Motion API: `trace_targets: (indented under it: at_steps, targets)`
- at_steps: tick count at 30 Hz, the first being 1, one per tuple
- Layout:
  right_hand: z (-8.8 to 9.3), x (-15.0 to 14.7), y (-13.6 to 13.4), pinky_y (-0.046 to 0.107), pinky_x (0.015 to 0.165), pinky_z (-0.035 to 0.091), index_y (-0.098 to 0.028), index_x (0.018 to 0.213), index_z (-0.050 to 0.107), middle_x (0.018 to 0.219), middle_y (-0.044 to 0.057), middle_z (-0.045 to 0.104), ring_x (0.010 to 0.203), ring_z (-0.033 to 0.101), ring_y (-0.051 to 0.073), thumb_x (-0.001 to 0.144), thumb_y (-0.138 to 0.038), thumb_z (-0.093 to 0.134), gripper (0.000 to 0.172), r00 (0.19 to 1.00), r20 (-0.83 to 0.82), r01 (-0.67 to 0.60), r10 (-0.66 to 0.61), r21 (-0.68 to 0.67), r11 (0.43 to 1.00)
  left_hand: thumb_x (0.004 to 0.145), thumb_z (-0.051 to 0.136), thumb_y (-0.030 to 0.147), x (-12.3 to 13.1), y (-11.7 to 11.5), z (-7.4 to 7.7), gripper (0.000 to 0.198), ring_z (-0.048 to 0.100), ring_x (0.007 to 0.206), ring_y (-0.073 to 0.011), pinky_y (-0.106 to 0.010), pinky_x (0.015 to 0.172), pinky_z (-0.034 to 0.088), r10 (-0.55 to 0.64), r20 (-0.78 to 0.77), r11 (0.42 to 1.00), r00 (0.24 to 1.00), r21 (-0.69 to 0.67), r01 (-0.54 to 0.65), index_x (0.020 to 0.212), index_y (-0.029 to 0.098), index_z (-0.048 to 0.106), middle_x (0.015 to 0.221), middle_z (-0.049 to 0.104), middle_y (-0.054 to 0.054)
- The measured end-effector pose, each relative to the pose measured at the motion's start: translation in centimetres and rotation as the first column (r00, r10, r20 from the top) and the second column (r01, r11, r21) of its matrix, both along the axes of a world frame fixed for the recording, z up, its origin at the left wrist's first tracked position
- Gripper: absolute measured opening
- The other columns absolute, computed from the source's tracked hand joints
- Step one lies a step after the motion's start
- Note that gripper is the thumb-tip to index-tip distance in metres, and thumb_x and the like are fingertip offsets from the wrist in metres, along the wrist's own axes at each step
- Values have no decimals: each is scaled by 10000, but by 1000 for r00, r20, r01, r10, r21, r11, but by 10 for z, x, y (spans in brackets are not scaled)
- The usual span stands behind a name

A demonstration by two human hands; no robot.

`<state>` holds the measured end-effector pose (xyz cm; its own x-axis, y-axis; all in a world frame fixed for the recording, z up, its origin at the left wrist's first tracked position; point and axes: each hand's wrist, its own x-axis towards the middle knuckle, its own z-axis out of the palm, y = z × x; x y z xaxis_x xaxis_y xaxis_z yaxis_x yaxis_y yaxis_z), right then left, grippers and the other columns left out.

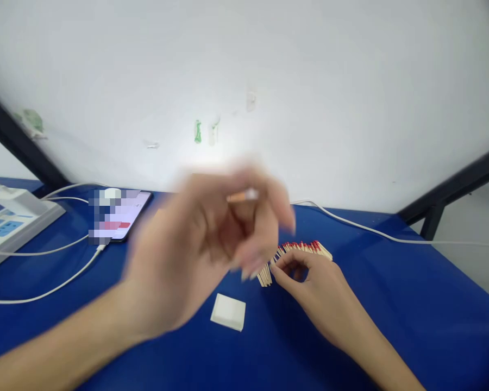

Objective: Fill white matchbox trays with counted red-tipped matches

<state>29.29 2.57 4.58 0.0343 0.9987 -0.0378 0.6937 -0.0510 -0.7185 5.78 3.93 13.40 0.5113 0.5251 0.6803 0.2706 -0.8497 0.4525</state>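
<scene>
My left hand (212, 244) is raised in front of the camera, smeared by motion. Its fingers look curled, with a gap between them, but whether anything is in them I cannot make out. Lower on the right, my right hand (315, 279) rests at a row of red-tipped matches (305, 247) on the blue table. Its thumb and forefinger are pinched together by the left end of the row; what lies between them is too small to name. Part of the row is hidden behind both hands. A small white box (229, 311) lies flat below my left hand.
At the left, a phone (124, 217) lies with a white cable (79, 282) plugged in, near a power strip (24, 228). Another cable (358, 221) runs along the back right of the blue table (411, 304). A white wall (330, 108) stands behind, between dark metal bars (452, 184).
</scene>
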Motion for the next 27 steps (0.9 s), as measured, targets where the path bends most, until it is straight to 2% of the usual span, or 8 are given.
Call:
trace_targets:
  at_steps: [2,3,4,6,9,14,20,27]
  targets:
    - [0,-1,1,361,673,504,-258,771,764,782,41,791,749,714,256,890,-490,674,276,999,-41,-10,9,-14,1000,1182,434,67,6,-8,-25,330,597,587,-84,-171,525,511,-65,107,972,992,-217,87,949,201,626,666,592,70]
    - [0,-2,2,360,669,509,-253,770,762,771,43,788,739,713,254,886,-493,678,279,998,-54,-12,11,-22,1000,1163,531,96,7,-13,-39,280,579,593,-80,-182,518,495,-106,125,934,987,-329,142,932,213,637,717,630,66]
    - [-1,-2,3,358,669,513,-251,770,765,768,45,789,736,713,252,884,-496,682,283,998,-63,-12,10,-25,1000,1131,603,104,7,-16,-53,261,496,537,-71,-202,499,452,-115,86,926,990,-351,138,896,217,617,661,550,93]
    - [-2,-3,4,352,672,518,-250,780,780,779,45,798,740,712,245,884,-498,690,284,997,-71,1,-3,-21,1000,1067,619,85,3,-21,-77,212,366,544,-88,-265,529,415,-122,36,985,992,-122,126,902,215,593,654,417,108]
    - [-5,-3,6,344,669,521,-257,786,806,789,44,809,745,712,240,877,-494,702,274,997,-74,19,-21,-26,999,1026,604,44,-8,-18,-95,148,357,572,-110,-306,522,388,-40,1,993,999,113,40,995,183,646,698,458,93]
    - [-9,-2,6,349,669,534,-263,784,844,794,45,826,742,736,250,851,-513,732,282,996,-74,42,-47,-61,997,1011,632,10,-22,-13,-105,172,397,564,-140,-373,509,362,20,-81,980,997,200,-4,961,164,691,696,538,57]
    - [-9,-3,5,351,656,543,-271,781,858,795,49,829,736,747,257,867,-534,760,293,995,-83,47,-49,-24,999,1035,635,69,-22,-21,-114,200,358,562,-155,-404,486,285,81,-140,946,987,323,-31,866,156,696,665,498,41]
    - [-9,0,3,353,690,555,-281,811,854,820,35,836,774,767,257,878,-534,761,278,995,-82,54,-57,-38,998,1039,640,85,-20,-21,-107,200,403,544,-149,-381,458,344,108,-230,932,967,363,-18,867,139,727,655,544,34]
